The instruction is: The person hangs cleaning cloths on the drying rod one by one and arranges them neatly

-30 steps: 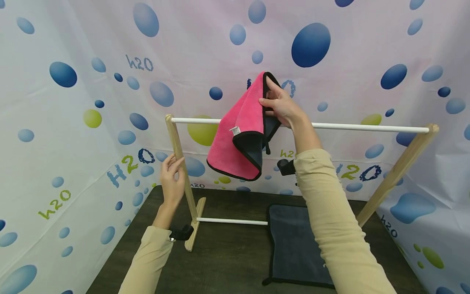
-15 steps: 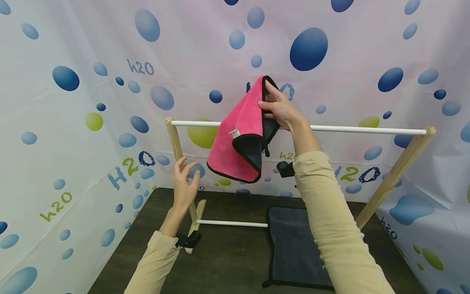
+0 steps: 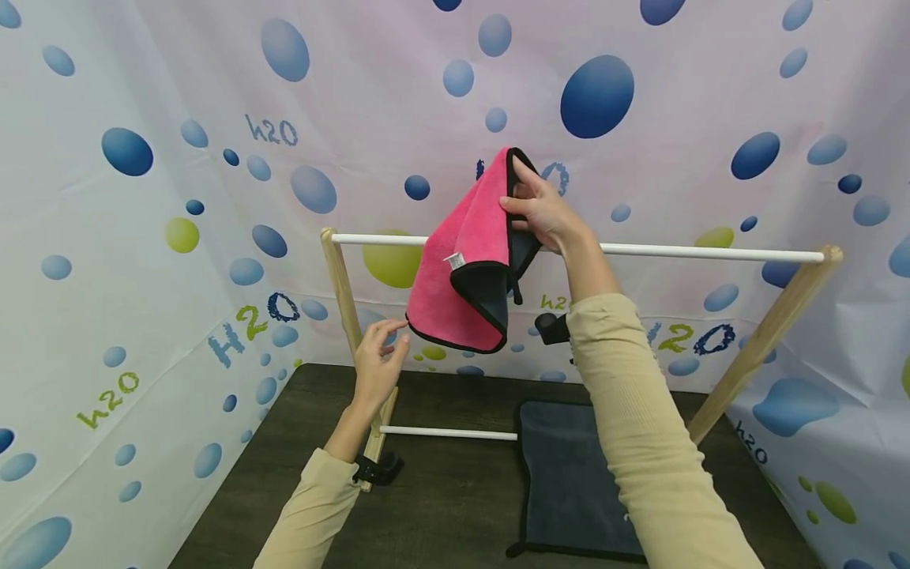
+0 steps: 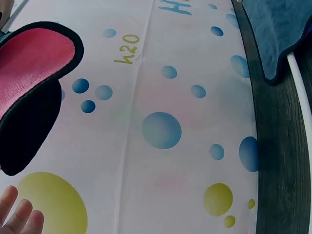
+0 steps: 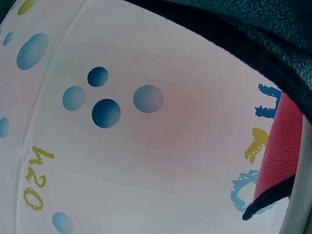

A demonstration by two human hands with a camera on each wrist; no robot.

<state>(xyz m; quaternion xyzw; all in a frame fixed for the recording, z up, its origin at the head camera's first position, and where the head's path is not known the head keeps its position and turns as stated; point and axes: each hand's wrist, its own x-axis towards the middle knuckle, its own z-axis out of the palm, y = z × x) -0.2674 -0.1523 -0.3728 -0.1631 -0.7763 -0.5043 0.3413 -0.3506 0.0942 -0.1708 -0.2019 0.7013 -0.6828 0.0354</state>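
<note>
Left hand (image 3: 377,359): shifted since the earlier frames from beside the rack's pale wooden left post (image 3: 343,292) to the lower left corner of a pink plush cloth with black edging (image 3: 455,229); fingers loosely bent, thumb set apart from them, fingertips at the edging. Contact with the cloth: cannot be told.

Right hand (image 3: 543,209): pinching the same cloth near its top, little changed in position.

Pink cloth: held up and hanging in folds, dark grey reverse partly turned out, small white label (image 3: 455,260) on the pink face. Seen across the round white upper rail (image 3: 711,252); whether it touches the rail cannot be told.

Wrists: one black strapped device on each, left (image 3: 380,469) and right (image 3: 553,328); cream ribbed sleeves (image 3: 647,419).

Rack, remainder: pale wooden right post (image 3: 768,340), slanted in view; thin white lower rod (image 3: 448,433).

Second cloth: dark grey, black-edged, roughly rectangular (image 3: 576,474), overlapping the lower rod.

Table: dark wood-grain top (image 3: 426,506).

Backdrop: white sheeting printed with blue and green ovals and "h2o" lettering (image 3: 213,47).
</note>
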